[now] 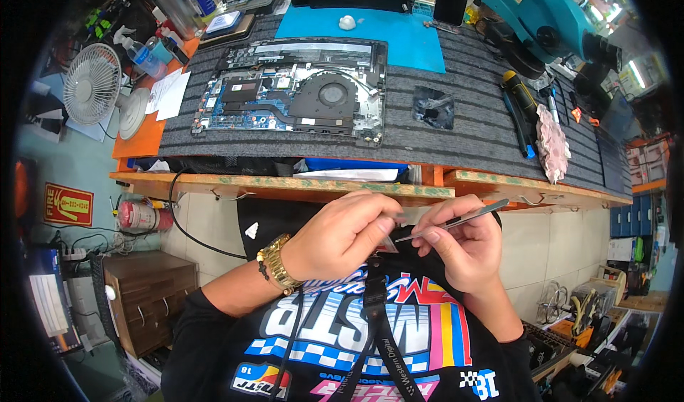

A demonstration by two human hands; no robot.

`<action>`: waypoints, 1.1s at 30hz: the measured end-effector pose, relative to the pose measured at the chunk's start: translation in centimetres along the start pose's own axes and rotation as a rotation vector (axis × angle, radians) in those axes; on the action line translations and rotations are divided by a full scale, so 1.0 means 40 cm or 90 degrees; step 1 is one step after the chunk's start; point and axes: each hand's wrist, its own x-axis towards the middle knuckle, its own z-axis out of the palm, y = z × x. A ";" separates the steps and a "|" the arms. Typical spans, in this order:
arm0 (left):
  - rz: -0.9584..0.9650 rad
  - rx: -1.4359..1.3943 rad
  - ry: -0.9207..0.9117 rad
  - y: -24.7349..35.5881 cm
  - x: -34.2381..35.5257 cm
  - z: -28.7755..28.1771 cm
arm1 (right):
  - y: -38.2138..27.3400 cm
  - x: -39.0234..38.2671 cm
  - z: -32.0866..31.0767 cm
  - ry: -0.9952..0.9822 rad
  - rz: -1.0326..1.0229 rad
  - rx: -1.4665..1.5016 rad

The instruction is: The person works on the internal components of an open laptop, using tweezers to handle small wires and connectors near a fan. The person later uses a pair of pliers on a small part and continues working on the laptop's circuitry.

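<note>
Grey tweezers (484, 210) pinched in right hand (464, 245); left hand (348, 235) pinched, contents unclear; outside the surface's (420, 140) front edge, a slip could drop them.

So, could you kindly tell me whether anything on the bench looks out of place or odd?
The crumpled pinkish cloth or tissue looks untidy, bunched up at the right front of the striped mat. The opened laptop has its internals exposed, but I see no plain damage or spill.
</note>
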 end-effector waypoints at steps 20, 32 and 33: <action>-0.237 -0.464 -0.005 0.017 -0.038 -0.002 | 0.009 -0.007 0.030 0.006 -0.193 -0.015; -0.062 -0.559 0.131 0.003 -0.002 0.063 | 0.083 -0.017 0.098 0.139 -0.160 0.170; -0.056 -0.579 0.123 0.002 0.002 0.053 | 0.079 -0.018 0.091 0.140 -0.153 0.166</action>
